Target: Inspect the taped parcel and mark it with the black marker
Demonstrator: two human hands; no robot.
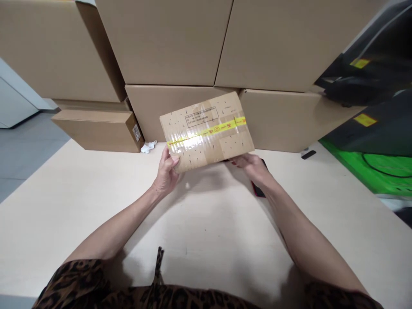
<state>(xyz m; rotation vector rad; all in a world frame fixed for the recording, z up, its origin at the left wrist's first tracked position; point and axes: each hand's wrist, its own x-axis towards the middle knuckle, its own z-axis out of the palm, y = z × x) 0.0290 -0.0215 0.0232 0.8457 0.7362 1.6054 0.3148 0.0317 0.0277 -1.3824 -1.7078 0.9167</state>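
A small cardboard box (209, 150) is held up at a tilt above the table. Clear tape and a yellow printed strip run across its face, and a framed block of print sits above the strip. My left hand (167, 169) grips its lower left corner, thumb on the front face. At the lower right edge is my right hand (249, 165), its fingers curled partly beneath the box. A thin dark thing with a hint of red shows at those fingertips, too hidden to name. Partly covered by my right wrist, a dark phone-like object (259, 191) with a red edge lies on the table.
Large cardboard boxes (167, 43) are stacked along the back of the pale table (199, 240). A smaller carton (99, 131) stands at the left, with crumpled white paper (148, 147) beside it. A small black object (308, 155) lies at right, near a green surface (380, 171).
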